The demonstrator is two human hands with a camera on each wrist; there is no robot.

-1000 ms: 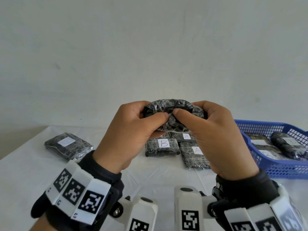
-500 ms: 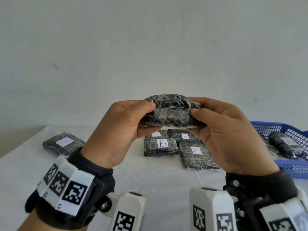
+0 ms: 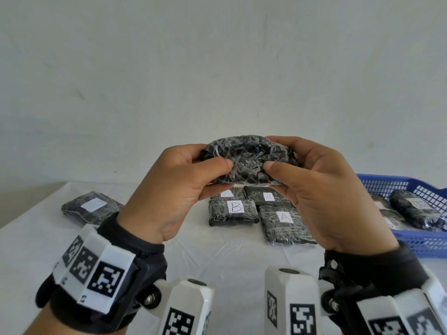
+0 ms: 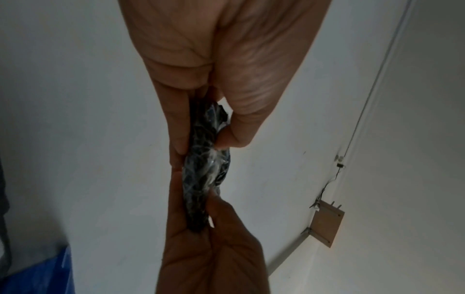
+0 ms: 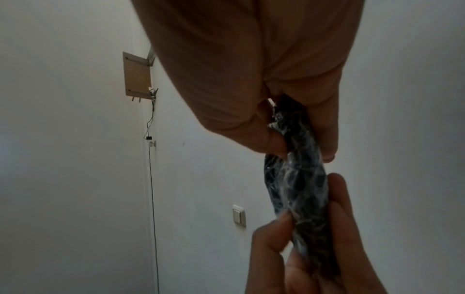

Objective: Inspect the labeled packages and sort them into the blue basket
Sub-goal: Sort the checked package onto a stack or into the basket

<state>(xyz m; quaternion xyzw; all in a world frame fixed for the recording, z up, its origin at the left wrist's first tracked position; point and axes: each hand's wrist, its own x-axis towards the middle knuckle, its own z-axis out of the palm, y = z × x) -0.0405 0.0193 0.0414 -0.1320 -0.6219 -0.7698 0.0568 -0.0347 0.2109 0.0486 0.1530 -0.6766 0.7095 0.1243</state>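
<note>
Both hands hold one black plastic-wrapped package (image 3: 246, 163) up in front of the wall, above the table. My left hand (image 3: 183, 180) pinches its left end between thumb and fingers. My right hand (image 3: 314, 187) pinches its right end the same way. No label shows on the side facing me. In the left wrist view the package (image 4: 206, 171) runs between the two hands, and the right wrist view shows the package (image 5: 297, 189) edge-on. The blue basket (image 3: 416, 245) stands at the right with several wrapped packages inside.
On the white table lie a package labelled B (image 3: 233, 212), two labelled A (image 3: 285, 224) (image 3: 267, 197), and another partly hidden behind the left hand. A separate package (image 3: 90, 206) with a white label lies at the far left.
The thumbs met at the package's middle, then spread toward its ends; now they press in on its front again. The package has stayed raised and been turned slightly.
</note>
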